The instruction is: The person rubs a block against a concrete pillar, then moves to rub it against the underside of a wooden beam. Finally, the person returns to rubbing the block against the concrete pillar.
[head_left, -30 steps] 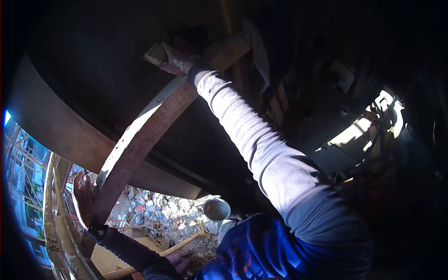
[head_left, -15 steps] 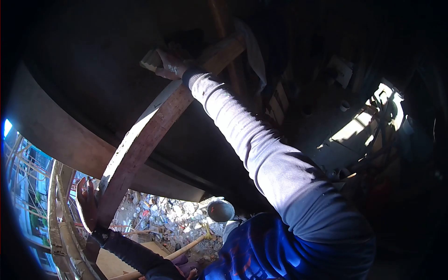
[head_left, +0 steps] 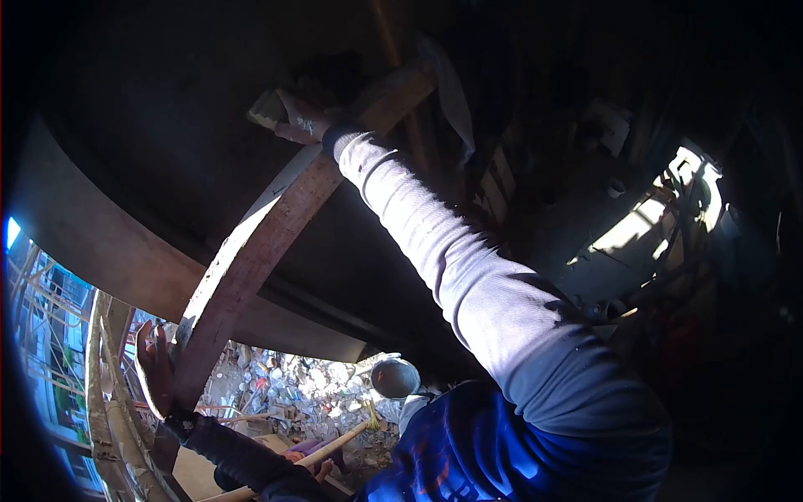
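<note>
My right hand (head_left: 303, 117) reaches up past a long wooden beam (head_left: 251, 251), its fingers closed on a pale, ridged block (head_left: 267, 110), possibly a sponge. Shadow hides the far side of that grip, and the block is at or close to the dark underside of a slab (head_left: 184, 125). Down at the lower left, my left hand (head_left: 154, 368) lies along the beam's lower end. Its fingers are stretched out and point upward. The beam runs slantwise from there to the dark upper middle, passing behind my right wrist.
Rubble and litter (head_left: 293, 381) cover the ground far below, beside a dark bucket (head_left: 395, 378). Bamboo poles (head_left: 117, 410) stand at the left edge. Another wooden pole (head_left: 335, 443) crosses the bottom, with part of a person (head_left: 322, 471) near it. A pale cloth (head_left: 456, 105) hangs by the beam's upper end.
My right hand and the block have shifted very slightly left. The left hand stays on the beam. Below, the person by the pole has moved a little.
</note>
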`<state>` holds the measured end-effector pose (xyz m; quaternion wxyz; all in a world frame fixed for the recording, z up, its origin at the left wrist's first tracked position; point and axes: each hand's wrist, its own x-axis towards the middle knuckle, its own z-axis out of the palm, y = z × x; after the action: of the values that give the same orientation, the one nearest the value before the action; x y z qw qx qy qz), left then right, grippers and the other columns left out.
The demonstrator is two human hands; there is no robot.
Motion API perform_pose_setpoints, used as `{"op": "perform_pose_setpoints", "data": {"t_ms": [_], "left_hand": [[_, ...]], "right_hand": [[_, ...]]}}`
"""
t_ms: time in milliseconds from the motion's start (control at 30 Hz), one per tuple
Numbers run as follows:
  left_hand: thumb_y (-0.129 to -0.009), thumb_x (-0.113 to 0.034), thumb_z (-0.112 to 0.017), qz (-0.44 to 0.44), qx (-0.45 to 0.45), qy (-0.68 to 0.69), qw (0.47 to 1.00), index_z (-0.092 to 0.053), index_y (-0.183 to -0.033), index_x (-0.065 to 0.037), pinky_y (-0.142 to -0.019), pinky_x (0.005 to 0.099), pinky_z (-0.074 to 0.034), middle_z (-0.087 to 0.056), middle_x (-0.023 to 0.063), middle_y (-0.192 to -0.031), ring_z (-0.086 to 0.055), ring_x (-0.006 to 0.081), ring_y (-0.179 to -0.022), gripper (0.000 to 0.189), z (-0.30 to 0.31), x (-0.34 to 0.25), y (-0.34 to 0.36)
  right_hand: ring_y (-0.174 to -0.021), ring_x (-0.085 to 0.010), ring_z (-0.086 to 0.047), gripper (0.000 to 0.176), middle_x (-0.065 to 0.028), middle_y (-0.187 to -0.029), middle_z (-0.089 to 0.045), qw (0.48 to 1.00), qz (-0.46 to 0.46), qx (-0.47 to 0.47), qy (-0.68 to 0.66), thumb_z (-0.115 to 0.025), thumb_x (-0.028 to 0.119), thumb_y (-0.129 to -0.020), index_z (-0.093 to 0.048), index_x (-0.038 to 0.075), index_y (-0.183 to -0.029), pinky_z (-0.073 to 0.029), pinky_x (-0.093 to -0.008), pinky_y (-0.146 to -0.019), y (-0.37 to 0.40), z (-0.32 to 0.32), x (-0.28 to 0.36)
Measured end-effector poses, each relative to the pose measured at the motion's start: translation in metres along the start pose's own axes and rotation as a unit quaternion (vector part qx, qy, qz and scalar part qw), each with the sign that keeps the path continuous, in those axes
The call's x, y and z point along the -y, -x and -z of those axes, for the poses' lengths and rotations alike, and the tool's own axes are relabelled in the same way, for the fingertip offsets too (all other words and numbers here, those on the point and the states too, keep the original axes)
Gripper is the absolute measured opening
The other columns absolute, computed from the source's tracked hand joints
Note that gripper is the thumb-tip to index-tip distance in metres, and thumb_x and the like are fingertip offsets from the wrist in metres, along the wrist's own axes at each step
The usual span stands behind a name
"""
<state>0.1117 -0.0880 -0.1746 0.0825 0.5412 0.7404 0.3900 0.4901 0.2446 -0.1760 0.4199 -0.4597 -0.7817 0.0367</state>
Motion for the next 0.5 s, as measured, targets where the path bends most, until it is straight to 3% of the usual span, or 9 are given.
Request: {"op": "perform_pose_setpoints", "data": {"t_ms": [167, 267, 400, 500], "left_hand": [[-0.097, -0.033, -0.056, -0.1, -0.022, -0.012, 0.995, -0.049, -0.133, -0.007, -0.071, 0.0282, -0.04, -0.055, 0.006, -0.125, -0.046, 0.0113, -0.077, 0.045, -0.003, 0.016, -0.003], [-0.097, -0.033, -0.056, 0.024, 0.003, 0.043, 0.999, -0.049, -0.133, -0.006, -0.072, 0.0282, -0.041, -0.054, 0.0066, -0.128, -0.048, 0.0122, -0.081, 0.045, -0.003, -0.005, 0.006], [-0.097, -0.032, -0.055, -0.158, -0.035, -0.031, 0.986, -0.049, -0.132, -0.007, -0.071, 0.0283, -0.04, -0.054, 0.0069, -0.126, -0.047, 0.0122, -0.079, 0.043, -0.002, 0.039, -0.007], [-0.098, -0.032, -0.055, -0.155, -0.034, -0.051, 0.986, -0.05, -0.132, -0.007, -0.072, 0.0291, -0.041, -0.054, 0.0074, -0.126, -0.047, 0.0131, -0.08, 0.043, -0.002, 0.033, -0.009]], "right_hand": [[-0.131, -0.0405, -0.034, 0.071, -0.0206, -0.136, -0.04, 0.999, 0.036, -0.027, 0.001, -0.069, 0.045, -0.077, -0.041, 0.015, -0.135, -0.032, -0.0496, -0.106, -0.008, -0.009, -0.009], [-0.126, -0.0398, -0.039, 0.069, -0.0197, -0.129, -0.044, 0.998, 0.043, -0.047, 0.015, -0.069, 0.045, -0.076, -0.044, 0.014, -0.132, -0.036, -0.0489, -0.103, -0.008, -0.008, -0.007], [-0.125, -0.0396, -0.04, 0.069, -0.0198, -0.128, -0.046, 0.997, 0.06, -0.052, 0.012, -0.069, 0.046, -0.075, -0.045, 0.014, -0.131, -0.036, -0.0483, -0.102, -0.006, -0.008, -0.011], [-0.125, -0.0394, -0.04, 0.069, -0.0198, -0.127, -0.046, 0.992, 0.082, -0.09, 0.014, -0.069, 0.047, -0.075, -0.045, 0.013, -0.131, -0.037, -0.0482, -0.102, -0.015, -0.024, -0.023]]}}
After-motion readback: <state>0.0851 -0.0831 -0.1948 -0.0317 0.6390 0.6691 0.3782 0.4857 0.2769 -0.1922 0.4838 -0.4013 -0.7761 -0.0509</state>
